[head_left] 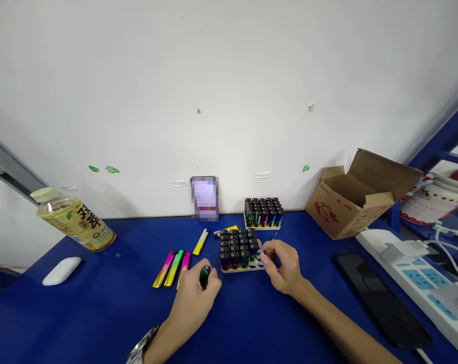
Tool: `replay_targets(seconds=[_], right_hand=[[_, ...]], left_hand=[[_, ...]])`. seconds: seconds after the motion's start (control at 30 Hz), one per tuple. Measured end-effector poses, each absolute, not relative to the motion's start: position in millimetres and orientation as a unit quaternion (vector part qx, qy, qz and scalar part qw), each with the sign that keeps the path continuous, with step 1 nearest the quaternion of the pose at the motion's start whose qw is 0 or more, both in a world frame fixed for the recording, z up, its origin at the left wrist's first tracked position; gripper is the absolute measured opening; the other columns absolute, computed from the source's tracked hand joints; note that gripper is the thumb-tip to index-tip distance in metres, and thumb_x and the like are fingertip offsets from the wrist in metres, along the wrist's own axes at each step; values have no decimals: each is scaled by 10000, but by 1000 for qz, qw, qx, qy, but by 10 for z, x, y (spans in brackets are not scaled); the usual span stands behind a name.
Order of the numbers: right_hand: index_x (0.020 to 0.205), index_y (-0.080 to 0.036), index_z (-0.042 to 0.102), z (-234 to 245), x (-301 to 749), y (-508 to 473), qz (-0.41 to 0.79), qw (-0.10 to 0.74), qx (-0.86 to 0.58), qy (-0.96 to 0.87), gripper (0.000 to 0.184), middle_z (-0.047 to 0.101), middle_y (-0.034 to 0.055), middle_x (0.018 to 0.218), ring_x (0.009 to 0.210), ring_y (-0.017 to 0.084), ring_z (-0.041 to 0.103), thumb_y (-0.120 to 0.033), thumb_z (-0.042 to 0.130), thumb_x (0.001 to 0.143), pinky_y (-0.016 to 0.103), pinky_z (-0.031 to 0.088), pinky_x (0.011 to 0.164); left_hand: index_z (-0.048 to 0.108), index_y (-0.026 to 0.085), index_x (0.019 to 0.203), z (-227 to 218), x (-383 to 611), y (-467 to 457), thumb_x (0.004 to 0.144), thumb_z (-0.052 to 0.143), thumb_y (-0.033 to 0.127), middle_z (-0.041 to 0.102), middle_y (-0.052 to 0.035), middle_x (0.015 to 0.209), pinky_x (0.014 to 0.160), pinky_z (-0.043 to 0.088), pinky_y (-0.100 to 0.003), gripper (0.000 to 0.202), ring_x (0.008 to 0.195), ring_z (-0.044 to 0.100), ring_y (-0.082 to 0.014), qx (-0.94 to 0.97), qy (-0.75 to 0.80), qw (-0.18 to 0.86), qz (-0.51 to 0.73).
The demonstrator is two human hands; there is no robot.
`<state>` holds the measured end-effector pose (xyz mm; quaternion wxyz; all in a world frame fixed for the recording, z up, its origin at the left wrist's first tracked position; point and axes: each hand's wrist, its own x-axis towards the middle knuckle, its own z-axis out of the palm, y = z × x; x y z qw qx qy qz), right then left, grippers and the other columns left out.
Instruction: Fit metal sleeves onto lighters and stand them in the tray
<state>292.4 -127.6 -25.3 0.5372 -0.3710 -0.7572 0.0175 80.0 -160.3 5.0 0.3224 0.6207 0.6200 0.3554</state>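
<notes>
My left hand [198, 298] is closed round a green lighter [204, 275], held just left of a pale tray [257, 264] that is partly filled with upright dark-capped lighters [237, 246]. My right hand [284, 267] rests at the tray's right front corner with its fingers pinched together; what they grip is hidden. Three coloured lighters [173, 268] lie flat on the blue table [111, 313] to the left of my left hand. A yellow lighter [200, 241] lies behind them. A second, full tray of lighters [263, 212] stands by the wall.
A tea bottle [75, 222] lies at the back left, with a white mouse [61, 271] in front of it. An open cardboard box [352, 199] sits back right. A black phone [380, 298] and a white power strip [422, 283] lie on the right.
</notes>
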Motion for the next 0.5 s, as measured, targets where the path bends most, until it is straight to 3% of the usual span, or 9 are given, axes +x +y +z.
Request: replay_targets(seconds=[0.1, 0.23, 0.33, 0.4, 0.5], right_hand=[[746, -209, 554, -163, 2805, -1371, -9, 521, -319, -791, 121, 469, -28, 498, 428, 129, 419, -265, 490, 831, 280, 321, 466], [860, -187, 594, -73, 2588, -1556, 41, 487, -289, -824, 261, 526, -3, 555, 461, 143, 470, -429, 496, 859, 289, 346, 467], [885, -188, 580, -31, 2506, -1648, 91, 471, -277, -833, 172, 580, 16, 614, 497, 145, 518, -307, 458, 909, 278, 387, 485], [912, -188, 566, -10, 2550, -1639, 100, 488, -263, -826, 136, 605, 29, 645, 520, 152, 544, -211, 433, 899, 278, 410, 504], [957, -189, 554, 2, 2770, -1513, 65, 550, -281, -784, 158, 605, 38, 653, 540, 166, 562, -175, 420, 873, 286, 425, 513]], left_hand=[[291, 233, 526, 40, 848, -1655, 660, 499, 331, 259, 78, 477, 443, 214, -226, 265, 443, 267, -87, 622, 616, 327, 356], [364, 230, 649, 6, 913, -1774, 682, 552, 248, 374, 90, 481, 438, 255, -211, 192, 432, 337, -84, 669, 557, 372, 322], [390, 238, 796, -4, 948, -1874, 738, 543, 193, 472, 86, 534, 427, 303, -204, 169, 435, 414, -96, 720, 495, 384, 298], [422, 233, 903, 10, 949, -1908, 770, 528, 176, 582, 32, 674, 498, 414, -223, 180, 545, 543, -129, 758, 465, 333, 313], [465, 208, 1054, 57, 889, -1853, 793, 534, 206, 605, -108, 1050, 812, 494, -340, 271, 951, 608, -226, 795, 455, 164, 365]])
